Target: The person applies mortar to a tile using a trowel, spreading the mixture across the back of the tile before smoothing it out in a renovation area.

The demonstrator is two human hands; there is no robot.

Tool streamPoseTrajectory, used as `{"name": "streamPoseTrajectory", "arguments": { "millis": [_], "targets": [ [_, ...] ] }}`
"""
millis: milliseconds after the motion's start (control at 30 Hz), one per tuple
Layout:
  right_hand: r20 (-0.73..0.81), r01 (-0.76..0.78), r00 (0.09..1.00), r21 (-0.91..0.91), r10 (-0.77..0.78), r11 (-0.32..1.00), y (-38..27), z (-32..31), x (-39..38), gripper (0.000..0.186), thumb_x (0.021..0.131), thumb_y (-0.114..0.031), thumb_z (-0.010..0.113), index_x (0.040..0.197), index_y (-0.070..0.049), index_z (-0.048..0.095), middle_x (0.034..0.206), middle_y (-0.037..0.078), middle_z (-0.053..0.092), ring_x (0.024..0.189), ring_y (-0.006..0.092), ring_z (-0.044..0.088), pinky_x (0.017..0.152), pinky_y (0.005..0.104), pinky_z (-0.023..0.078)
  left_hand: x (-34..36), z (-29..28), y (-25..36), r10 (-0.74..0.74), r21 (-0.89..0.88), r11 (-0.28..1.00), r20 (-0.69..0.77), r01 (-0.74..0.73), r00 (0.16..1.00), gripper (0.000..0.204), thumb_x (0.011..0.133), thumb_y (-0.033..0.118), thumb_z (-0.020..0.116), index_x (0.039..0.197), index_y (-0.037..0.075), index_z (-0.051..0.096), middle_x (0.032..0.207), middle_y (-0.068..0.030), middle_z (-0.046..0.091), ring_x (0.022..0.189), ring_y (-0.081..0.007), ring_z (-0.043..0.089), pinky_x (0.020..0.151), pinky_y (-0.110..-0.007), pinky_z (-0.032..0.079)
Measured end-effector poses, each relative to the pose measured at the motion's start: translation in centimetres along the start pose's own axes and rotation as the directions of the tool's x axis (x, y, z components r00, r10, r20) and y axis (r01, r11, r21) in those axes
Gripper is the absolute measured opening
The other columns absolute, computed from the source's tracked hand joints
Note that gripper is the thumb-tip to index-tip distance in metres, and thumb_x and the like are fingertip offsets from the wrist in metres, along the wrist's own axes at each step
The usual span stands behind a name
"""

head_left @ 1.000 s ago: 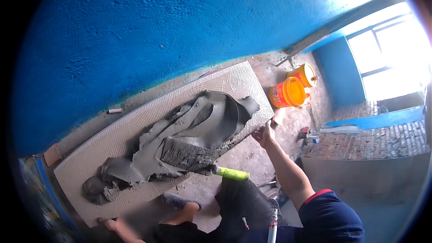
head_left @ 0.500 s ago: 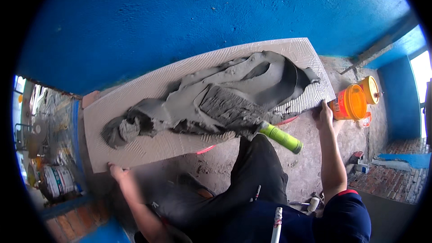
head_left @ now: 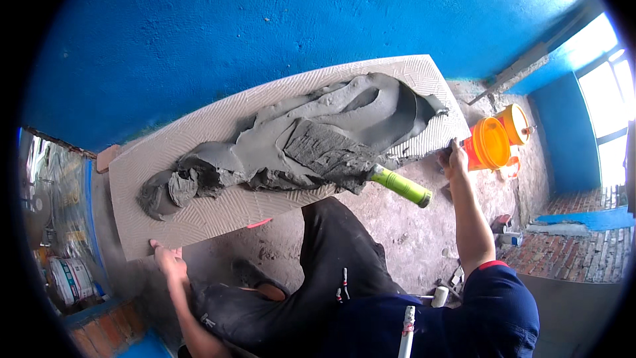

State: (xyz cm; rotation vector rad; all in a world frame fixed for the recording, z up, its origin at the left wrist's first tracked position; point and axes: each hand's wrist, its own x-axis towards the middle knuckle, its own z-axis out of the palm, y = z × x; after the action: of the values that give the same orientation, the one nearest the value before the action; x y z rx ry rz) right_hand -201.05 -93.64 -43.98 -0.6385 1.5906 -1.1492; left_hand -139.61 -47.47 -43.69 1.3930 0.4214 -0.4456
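A large tile, its ridged pale back facing up, tilts along the blue wall in front of me. A thick heap of wet grey mortar is spread across it. A trowel with a bright green handle rests in the mortar, its blade coated grey. My left hand grips the tile's near left corner, fingers closed at the edge. At the near right corner my right hand clasps the edge, its fingers partly under the tile. Neither hand touches the trowel.
Two orange-yellow buckets stand beyond my right hand. A white-headed mallet lies on the floor near my right elbow. Under the tile's near edge shows a red rim. At left, a white sack sits beyond a blue frame.
My view has swung to the right, so the wall marks and buckets appear further left. Both hands keep their hold on the tile's corners. The trowel stays in the mortar.
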Motion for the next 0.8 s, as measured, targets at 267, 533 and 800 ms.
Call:
{"name": "streamPoseTrajectory", "arguments": {
  "millis": [267, 533, 800],
  "targets": [
    [0.091, -0.036, 0.994, -0.222, 0.058, 0.974, -2.0, -0.7, -2.8, 0.052, 0.092, -0.054, 0.045, 0.058, -0.014, 0.046, 0.050, -0.002, 0.040, 0.037, 0.0136, 0.037, 0.038, 0.0300, 0.035, 1.4, -0.5, 0.3, -0.108, 0.251, 0.960, -0.072, 0.123, 0.992, 0.062, 0.093, 0.055, 0.037, 0.140, 0.015, 0.031, 0.112, -0.0129, 0.053, 0.084, -0.0227, 0.058, 0.079, -0.034, 0.049],
    [0.835, 0.431, 0.267, -0.550, 0.482, 0.715, -10.5, 8.3, -21.1, 0.061, 0.094, -0.054, 0.036, 0.111, 0.003, 0.053, 0.087, 0.010, 0.061, 0.073, 0.0177, 0.063, 0.061, 0.0315, 0.053, 1.4, -1.9, 1.2, -0.165, 0.467, 0.867, -0.057, 0.172, 0.985, 0.065, 0.090, 0.060, 0.040, 0.115, 0.001, 0.052, 0.080, -0.0096, 0.057, 0.064, -0.0201, 0.059, 0.064, -0.035, 0.052],
    [0.830, 0.864, 0.501, -0.465, 0.246, -0.190, -11.2, 11.7, -27.8, 0.049, 0.093, -0.048, 0.041, 0.108, -0.001, 0.043, 0.077, 0.022, 0.064, 0.073, 0.0409, 0.064, 0.063, 0.0509, 0.051, 7.9, -6.4, 11.1, 0.623, 0.894, -0.078, 0.390, -0.442, 0.679, 0.050, 0.095, 0.041, 0.043, 0.077, -0.005, 0.050, 0.081, -0.0231, 0.061, 0.073, -0.0398, 0.058, 0.069, -0.050, 0.048]
  ]
}}
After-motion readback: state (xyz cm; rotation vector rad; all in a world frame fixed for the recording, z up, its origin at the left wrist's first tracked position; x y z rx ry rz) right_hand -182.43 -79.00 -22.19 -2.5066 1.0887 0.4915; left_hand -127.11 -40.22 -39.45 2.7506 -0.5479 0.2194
